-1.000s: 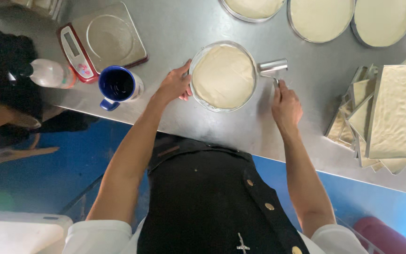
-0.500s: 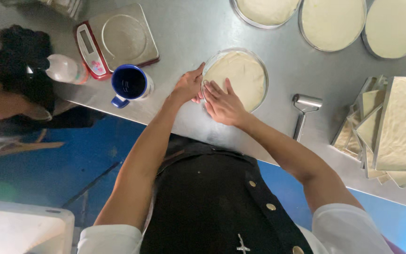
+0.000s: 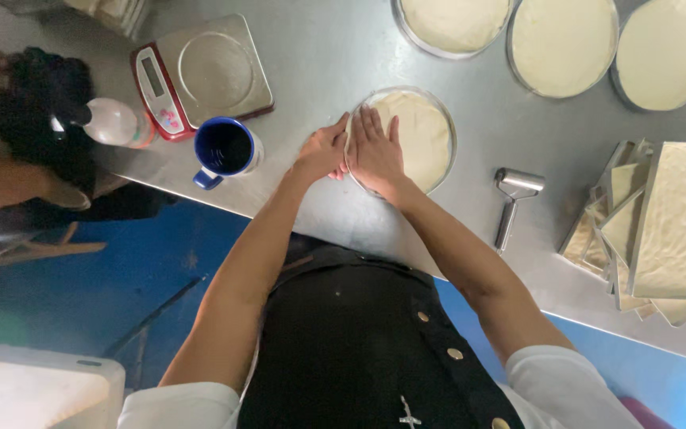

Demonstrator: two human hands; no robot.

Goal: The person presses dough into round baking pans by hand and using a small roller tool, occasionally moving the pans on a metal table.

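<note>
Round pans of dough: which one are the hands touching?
The round pan nearest the table's front edge, beside the blue mug. Both hands press there; the other pans sit untouched along the back.

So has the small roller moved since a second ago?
Yes. The roller was in the right hand beside the dough pan; now it lies on the steel table, right of the pan.

A round, shallow metal pan (image 3: 443,119) is seen lying flat on the steel table (image 3: 319,63), near its front edge. It is filled with a pale, cream-coloured disc of dough (image 3: 418,131), spread smooth and reaching the rim. The left part of the dough is covered; the rest is exposed. The pan's rim is seen as a thin bright ring.
</note>
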